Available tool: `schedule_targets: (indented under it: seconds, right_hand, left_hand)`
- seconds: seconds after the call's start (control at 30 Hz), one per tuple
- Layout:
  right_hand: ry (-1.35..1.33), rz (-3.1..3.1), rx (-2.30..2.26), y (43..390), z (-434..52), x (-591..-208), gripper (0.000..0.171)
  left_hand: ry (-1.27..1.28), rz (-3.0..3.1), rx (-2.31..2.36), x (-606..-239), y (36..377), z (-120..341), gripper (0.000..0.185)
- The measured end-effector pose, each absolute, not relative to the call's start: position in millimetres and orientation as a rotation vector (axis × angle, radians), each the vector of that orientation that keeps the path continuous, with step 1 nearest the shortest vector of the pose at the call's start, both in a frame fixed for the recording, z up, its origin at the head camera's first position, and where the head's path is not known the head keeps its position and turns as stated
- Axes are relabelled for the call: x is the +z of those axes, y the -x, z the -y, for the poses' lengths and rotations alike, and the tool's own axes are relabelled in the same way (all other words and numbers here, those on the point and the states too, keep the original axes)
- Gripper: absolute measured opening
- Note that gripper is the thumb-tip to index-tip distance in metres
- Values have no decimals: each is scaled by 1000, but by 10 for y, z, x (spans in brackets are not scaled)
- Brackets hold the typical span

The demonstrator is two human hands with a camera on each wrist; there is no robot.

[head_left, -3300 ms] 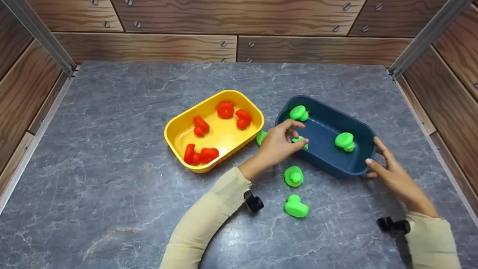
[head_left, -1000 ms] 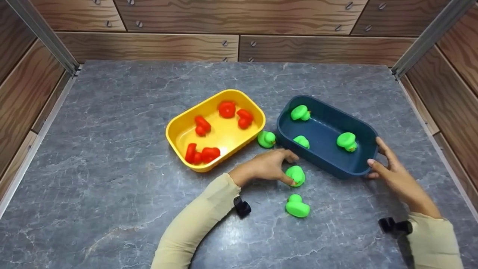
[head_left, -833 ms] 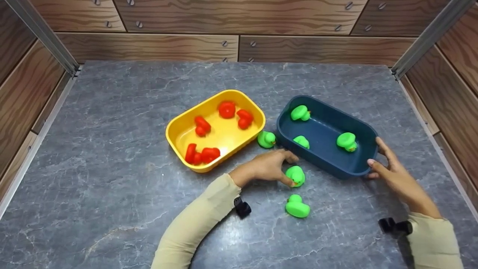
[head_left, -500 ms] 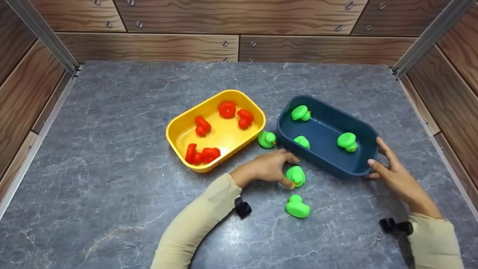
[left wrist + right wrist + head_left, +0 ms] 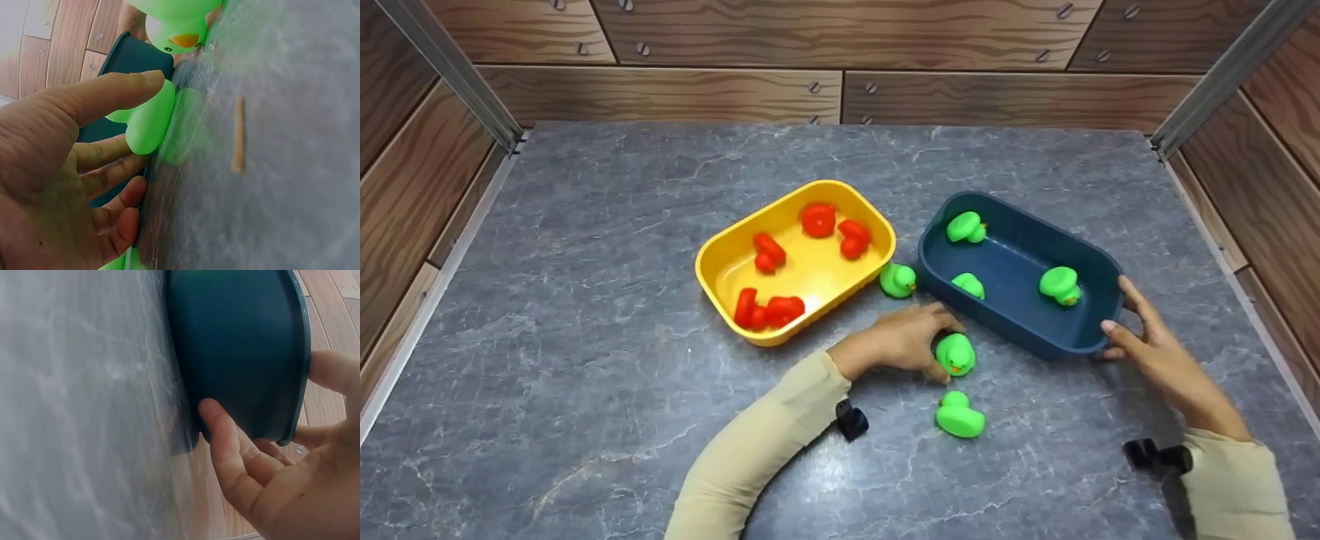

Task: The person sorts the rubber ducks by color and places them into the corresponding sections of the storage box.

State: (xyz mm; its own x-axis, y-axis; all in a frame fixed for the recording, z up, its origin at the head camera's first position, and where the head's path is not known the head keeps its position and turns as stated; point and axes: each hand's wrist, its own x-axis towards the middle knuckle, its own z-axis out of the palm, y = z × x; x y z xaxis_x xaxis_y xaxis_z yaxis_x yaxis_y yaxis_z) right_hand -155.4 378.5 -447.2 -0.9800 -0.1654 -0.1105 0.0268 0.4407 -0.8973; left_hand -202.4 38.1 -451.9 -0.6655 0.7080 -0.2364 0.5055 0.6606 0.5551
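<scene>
My left hand (image 5: 906,339) is curled round a green rubber duck (image 5: 958,355) on the table, thumb at its near side and index finger at its far side. In the left wrist view that duck (image 5: 151,121) sits between thumb and fingers. My right hand (image 5: 1159,360) grips the right end of a dark blue bin (image 5: 1020,326), thumb by the rim and fingers against the outer wall. Inside this bin lie 3 green ducks, one (image 5: 1060,285) near the right end. Another green duck (image 5: 960,415) lies tipped over nearer me.
A yellow bin (image 5: 795,187) with several red ducks (image 5: 818,220) stands left of the blue one. One more green duck (image 5: 898,280) stands between the bins. Wood-patterned walls (image 5: 660,94) bound the grey marbled table (image 5: 585,300) at back and sides.
My left hand has come down out of the blue bin to the duck in front of it, which has since turned slightly. The right hand keeps its hold on the bin.
</scene>
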Motion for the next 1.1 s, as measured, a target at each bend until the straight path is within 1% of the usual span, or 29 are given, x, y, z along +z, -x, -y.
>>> schedule_targets:
  seconds: [0.37,0.67,1.1]
  right_hand:
    - [110,-2491,-1583,1541,-3786,-4477,74]
    - [148,-2521,-1533,1540,-3782,-4456,73]
    - [131,-2512,-1557,1538,-3775,-4456,73]
  left_hand:
    - [-922,-2442,614,-4535,2027,-383,69]
    - [-913,-2446,640,-4527,2029,-353,64]
    - [-926,-2443,630,-4528,2040,-360,59]
